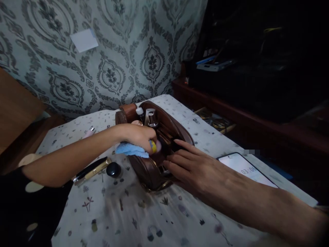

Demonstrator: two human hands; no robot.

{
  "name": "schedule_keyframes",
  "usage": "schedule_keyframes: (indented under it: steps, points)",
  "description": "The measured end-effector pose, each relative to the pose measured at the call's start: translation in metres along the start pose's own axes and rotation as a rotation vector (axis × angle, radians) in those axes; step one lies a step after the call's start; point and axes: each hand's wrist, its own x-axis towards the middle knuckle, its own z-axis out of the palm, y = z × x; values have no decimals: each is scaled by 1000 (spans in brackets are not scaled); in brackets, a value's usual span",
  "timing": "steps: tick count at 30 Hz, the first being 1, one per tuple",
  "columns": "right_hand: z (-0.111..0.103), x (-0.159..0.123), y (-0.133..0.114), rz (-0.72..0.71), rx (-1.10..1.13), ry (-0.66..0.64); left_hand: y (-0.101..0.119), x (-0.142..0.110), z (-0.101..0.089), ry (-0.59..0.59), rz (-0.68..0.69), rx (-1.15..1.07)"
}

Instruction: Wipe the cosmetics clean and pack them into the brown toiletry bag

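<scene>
A brown leather toiletry bag [138, 171] lies unzipped on the table, with a white-capped bottle [139, 112] and a silver-capped bottle [152, 118] upright inside. My left hand [140, 135] is closed over the bag's opening, gripping a light blue cloth [132, 149]. A small item with a yellow band [153, 146] and a pinkish end shows at the same fist; its kind is not clear. Fingers outstretched, my right hand [191, 164] reaches over the bag's near right side, its fingertips at the opening. The bag's deeper contents are in shadow.
Left of the bag lie a round black-topped container [113, 169], a gold tube [97, 168] and a black tube [89, 168]. A phone [241, 166] showing a timer lies on the patterned tablecloth [123, 219] beside my right forearm. An open drawer [218, 121] is beyond the table's right edge.
</scene>
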Motion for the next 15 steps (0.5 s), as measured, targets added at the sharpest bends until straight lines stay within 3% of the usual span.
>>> schedule_keyframes:
  steps: [3, 6, 10, 15]
  points:
    - [-8, 2, -3, 27, 16, -65, -2, -1, 0, 124, 69, -119]
    - [-14, 4, -6, 41, 37, -65, 0, -2, 0, 162, 122, -203]
    - [-12, 3, -5, 45, 70, -15, 0, 1, 2, 58, 196, -221]
    - [2, -2, -1, 50, 63, 13, 5, 1, 3, -116, 86, -115]
